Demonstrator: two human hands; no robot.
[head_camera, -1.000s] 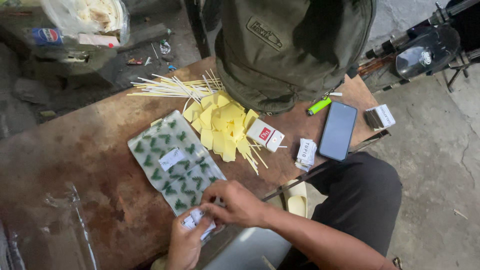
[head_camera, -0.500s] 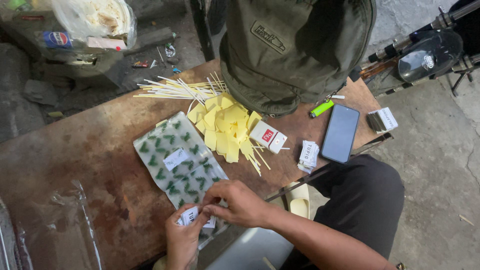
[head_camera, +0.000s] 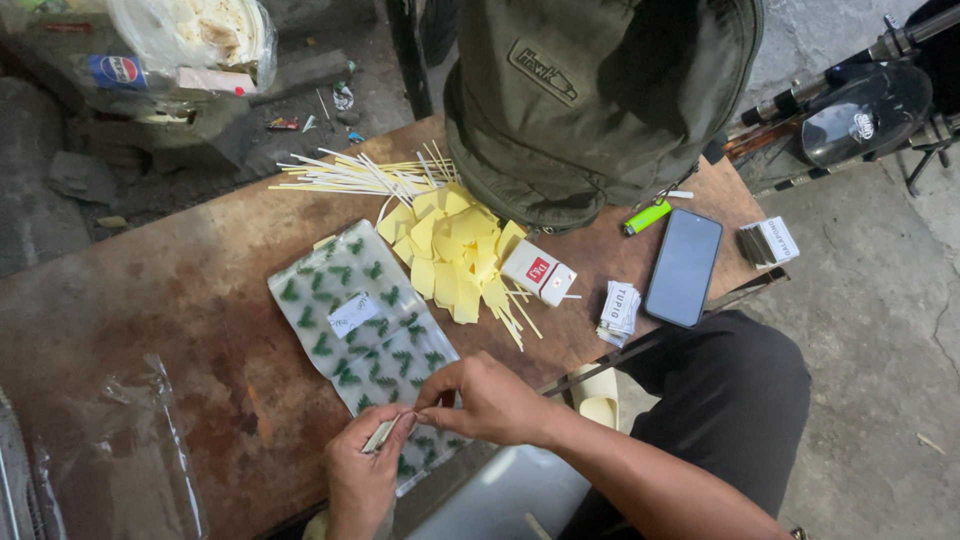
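Note:
My left hand (head_camera: 360, 470) pinches a small flat white packet (head_camera: 381, 435) edge-on at the table's near edge. My right hand (head_camera: 485, 400) meets it from the right, fingertips closed on the same packet. Both hands hover over the lower end of a clear plastic sheet printed with green leaf shapes (head_camera: 365, 340), which lies flat on the brown wooden table (head_camera: 180, 300) and carries a small white label. A heap of yellow paper squares (head_camera: 450, 250) and thin pale sticks (head_camera: 350, 175) lies beyond it.
A small red-and-white box (head_camera: 538, 272), a stack of white slips (head_camera: 620, 308), a dark phone (head_camera: 684, 267), a green lighter (head_camera: 648, 217) and another small pack (head_camera: 768, 241) lie at right. An olive backpack (head_camera: 600, 100) stands at the far edge. Crumpled clear plastic (head_camera: 120, 450) covers the left corner.
The small white packet, held flat a second ago, is now turned edge-on between both hands, which have drawn closer together. The view has shifted slightly; everything else on the table stays put.

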